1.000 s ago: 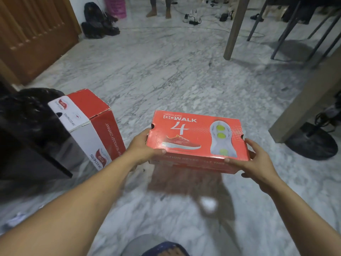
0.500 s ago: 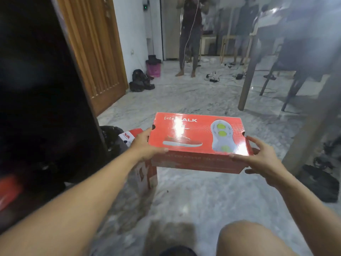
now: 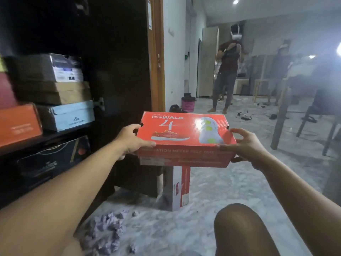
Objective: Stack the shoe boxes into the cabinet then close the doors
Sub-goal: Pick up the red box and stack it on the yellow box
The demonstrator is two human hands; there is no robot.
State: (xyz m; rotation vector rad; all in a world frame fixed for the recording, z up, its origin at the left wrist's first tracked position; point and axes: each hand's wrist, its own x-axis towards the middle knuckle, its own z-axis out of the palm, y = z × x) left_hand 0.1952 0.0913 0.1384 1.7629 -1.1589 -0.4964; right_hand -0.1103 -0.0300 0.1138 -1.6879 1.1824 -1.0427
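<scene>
The dark cabinet [image 3: 118, 52] stands open at my left, its shelves holding six boxes that I can count: four on the upper shelf, among them the pale blue box [image 3: 68, 116] and the orange box [image 3: 18, 124], and a black box [image 3: 53, 159] below. I'm mid-carry with the red shoe box [image 3: 186, 135], held level in the air right of the shelves. My left hand [image 3: 129, 141] and right hand [image 3: 247, 145] clamp its two ends, thumbs over the lid. One more red-and-white box [image 3: 180, 187] waits upright on the floor (directly beneath). Next, I judge, comes a swing left into a free slot.
</scene>
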